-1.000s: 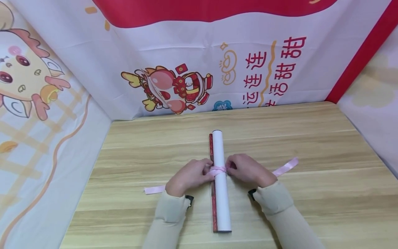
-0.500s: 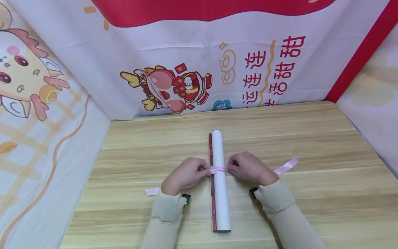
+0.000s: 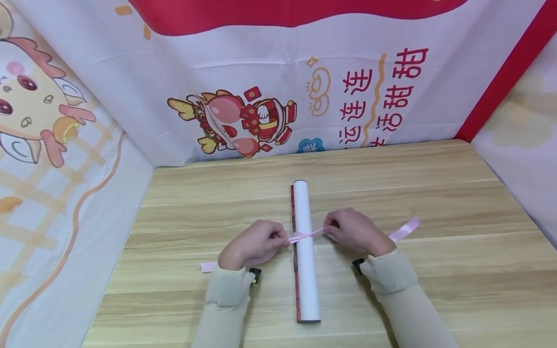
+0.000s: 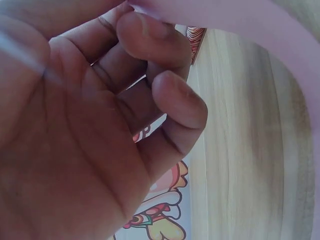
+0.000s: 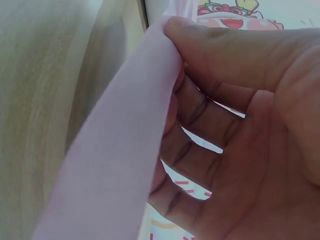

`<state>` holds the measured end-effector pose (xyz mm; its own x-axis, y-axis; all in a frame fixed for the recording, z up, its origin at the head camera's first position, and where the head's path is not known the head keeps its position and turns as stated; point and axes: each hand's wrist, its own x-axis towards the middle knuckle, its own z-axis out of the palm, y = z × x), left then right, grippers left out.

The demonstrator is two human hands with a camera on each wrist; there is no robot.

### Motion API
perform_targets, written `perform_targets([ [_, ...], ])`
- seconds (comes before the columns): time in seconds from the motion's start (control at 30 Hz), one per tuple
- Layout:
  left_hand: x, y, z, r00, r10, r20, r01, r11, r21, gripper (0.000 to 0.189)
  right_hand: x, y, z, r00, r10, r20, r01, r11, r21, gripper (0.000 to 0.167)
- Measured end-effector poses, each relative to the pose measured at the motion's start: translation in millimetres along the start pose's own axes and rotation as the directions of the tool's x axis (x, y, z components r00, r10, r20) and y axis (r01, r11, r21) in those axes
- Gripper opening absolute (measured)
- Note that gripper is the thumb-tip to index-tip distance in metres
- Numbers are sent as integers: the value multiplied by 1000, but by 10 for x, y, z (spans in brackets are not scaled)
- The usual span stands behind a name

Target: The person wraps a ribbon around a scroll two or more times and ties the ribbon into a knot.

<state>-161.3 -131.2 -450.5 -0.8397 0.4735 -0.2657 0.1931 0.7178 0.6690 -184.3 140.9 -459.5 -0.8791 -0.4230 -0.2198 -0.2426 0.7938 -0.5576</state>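
Observation:
A white rolled scroll (image 3: 308,275) with a red patterned edge (image 3: 298,295) lies lengthwise on the wooden table. Around its middle crosses a pink ribbon (image 3: 300,236), stretched out to both sides. My left hand (image 3: 256,241) pinches one end of the ribbon just left of the scroll. On the other side my right hand (image 3: 352,231) pinches the opposite end between thumb and fingers. In the right wrist view the ribbon (image 5: 115,135) hangs down wide from the thumb. The left wrist view has the ribbon (image 4: 250,25) arching past curled fingers (image 4: 175,100).
Loose ribbon tails stick out beyond both wrists, the right one (image 3: 405,229) lying on the table (image 3: 174,208). A printed cloth (image 3: 243,53) with red characters and cartoon figures hangs behind the table, and cloth also covers both sides.
Both hands have moved apart, left hand leftward and right hand rightward and slightly away. The ribbon between them has lengthened and drawn taut across the scroll.

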Motion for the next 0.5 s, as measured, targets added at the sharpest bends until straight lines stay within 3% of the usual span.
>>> perform_targets([
  [0.23,-7,-38,-14,1000,24,7,-24,1000,11,15,11,-15,-23,1000,13,-9,-13,1000,-16,11],
  [0.5,-27,-25,-28,1000,7,29,-7,1000,-11,15,19,-21,-13,999,36,-23,-36,999,-18,11],
])
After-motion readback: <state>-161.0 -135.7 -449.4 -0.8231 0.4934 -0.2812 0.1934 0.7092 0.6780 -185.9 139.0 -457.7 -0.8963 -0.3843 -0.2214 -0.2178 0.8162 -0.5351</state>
